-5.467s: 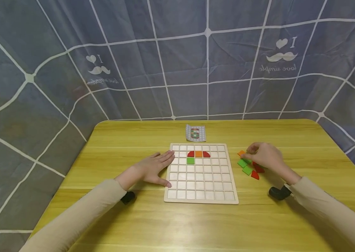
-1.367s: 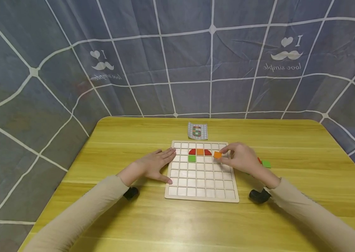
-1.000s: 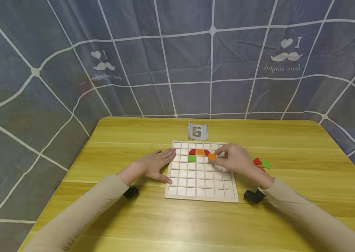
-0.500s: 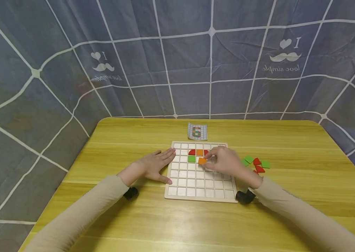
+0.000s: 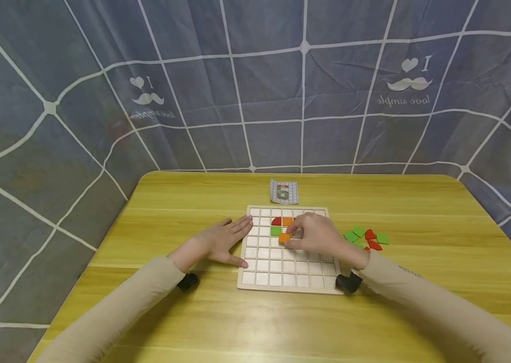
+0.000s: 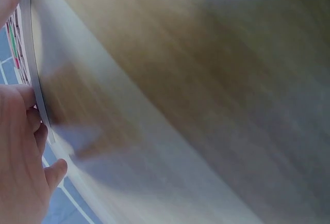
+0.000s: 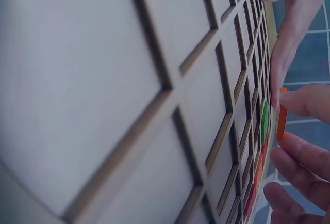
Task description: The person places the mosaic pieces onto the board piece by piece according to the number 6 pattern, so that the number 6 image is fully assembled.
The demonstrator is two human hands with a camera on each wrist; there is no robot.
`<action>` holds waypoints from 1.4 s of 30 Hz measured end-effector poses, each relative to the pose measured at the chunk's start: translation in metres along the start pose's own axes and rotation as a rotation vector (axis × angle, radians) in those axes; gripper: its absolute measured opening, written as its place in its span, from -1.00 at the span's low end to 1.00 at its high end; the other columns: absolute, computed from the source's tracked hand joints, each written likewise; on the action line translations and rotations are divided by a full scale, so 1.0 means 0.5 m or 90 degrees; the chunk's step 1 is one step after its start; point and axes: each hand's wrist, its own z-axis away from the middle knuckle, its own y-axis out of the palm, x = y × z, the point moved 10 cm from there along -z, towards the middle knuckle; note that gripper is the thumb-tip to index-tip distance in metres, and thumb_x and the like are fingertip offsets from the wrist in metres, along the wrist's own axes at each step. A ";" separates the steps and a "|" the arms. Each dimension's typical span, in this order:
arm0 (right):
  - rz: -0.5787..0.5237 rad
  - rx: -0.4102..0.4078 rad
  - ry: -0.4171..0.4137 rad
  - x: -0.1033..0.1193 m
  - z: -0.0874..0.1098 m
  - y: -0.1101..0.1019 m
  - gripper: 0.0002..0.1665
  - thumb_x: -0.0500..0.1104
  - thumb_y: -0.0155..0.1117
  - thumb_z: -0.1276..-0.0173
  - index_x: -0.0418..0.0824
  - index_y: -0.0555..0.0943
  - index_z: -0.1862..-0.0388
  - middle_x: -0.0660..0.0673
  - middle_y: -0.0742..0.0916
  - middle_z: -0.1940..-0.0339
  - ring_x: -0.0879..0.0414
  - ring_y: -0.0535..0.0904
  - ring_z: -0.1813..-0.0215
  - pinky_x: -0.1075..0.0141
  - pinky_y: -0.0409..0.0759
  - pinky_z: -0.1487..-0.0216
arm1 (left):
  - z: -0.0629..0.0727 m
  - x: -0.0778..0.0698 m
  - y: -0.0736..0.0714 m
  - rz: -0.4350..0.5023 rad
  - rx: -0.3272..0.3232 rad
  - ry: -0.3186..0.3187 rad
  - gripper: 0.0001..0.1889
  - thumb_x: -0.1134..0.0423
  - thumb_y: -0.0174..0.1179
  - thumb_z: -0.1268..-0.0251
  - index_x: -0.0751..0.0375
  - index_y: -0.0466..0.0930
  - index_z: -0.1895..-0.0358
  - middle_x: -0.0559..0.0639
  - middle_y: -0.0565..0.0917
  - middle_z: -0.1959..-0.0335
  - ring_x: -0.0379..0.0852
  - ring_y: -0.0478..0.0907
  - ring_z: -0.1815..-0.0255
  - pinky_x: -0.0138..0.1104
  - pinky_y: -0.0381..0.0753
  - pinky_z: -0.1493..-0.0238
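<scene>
My right hand (image 5: 318, 236) pinches an orange square tile (image 5: 284, 238) between thumb and fingertips. In the right wrist view this tile (image 7: 281, 114) is held on edge, just off the gridded wooden board (image 5: 262, 265). Set in the board are a red quarter-round tile (image 5: 276, 221), another orange square (image 5: 288, 221) and a green square (image 5: 275, 230); my right fingers mostly cover a second red piece. Along the board's left edge rests my left hand (image 5: 222, 241), fingers straight and thumb spread.
Several loose green (image 5: 358, 231) and red (image 5: 375, 245) tiles lie on the table right of the board. Behind the board is a small printed pattern card (image 5: 283, 191). A grey curtain (image 5: 273, 146) hangs at the table's back edge.
My right hand has picked the orange tile from the loose pile and carried it left over the board, now just below and right of the green square. My left hand has stayed put.
</scene>
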 end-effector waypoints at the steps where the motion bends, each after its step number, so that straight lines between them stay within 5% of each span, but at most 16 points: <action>1: 0.004 0.001 -0.003 0.002 -0.002 0.000 -0.72 0.14 0.47 -0.04 0.01 0.76 0.37 0.12 0.77 0.35 0.23 0.57 0.31 0.40 0.47 0.44 | 0.000 0.000 0.000 0.001 0.000 -0.001 0.12 -0.50 -0.07 -0.17 0.16 -0.32 -0.56 0.04 -0.31 -0.60 -0.05 -0.34 -0.61 -0.03 -0.15 -0.57; 13: -0.003 0.039 0.009 0.020 -0.024 0.013 -0.69 0.09 0.49 -0.01 -0.07 0.78 0.35 0.08 0.77 0.41 0.29 0.47 0.49 0.43 0.40 0.59 | 0.000 0.001 -0.003 0.012 0.000 -0.004 0.12 -0.49 -0.06 -0.17 0.16 -0.31 -0.56 0.03 -0.31 -0.60 -0.06 -0.34 -0.61 -0.05 -0.16 -0.58; 42: -0.009 0.091 0.063 0.015 -0.030 0.045 -0.71 0.10 0.53 0.01 -0.02 0.76 0.36 0.15 0.72 0.53 0.30 0.48 0.51 0.41 0.41 0.57 | -0.002 0.002 0.001 0.015 -0.002 -0.001 0.11 -0.50 -0.06 -0.17 0.15 -0.30 -0.56 0.02 -0.31 -0.60 -0.06 -0.33 -0.61 -0.05 -0.15 -0.58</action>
